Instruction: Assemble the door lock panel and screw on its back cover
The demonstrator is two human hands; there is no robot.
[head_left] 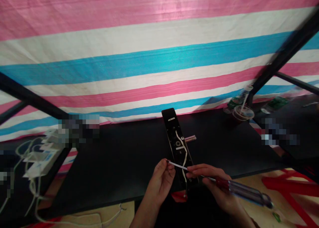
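So, right hand [216,181] has its fingers wrapped loosely round the shaft of a screwdriver [245,191], handle sticking out to the right; left hand [163,178] has thumb and fingertips pinched in at its tip, though I can't tell if there's something tiny in there too. Shaft crosses above the near part of a long black panel [171,125] lying on the black table [119,155]; a white cable [184,153] runs down it.
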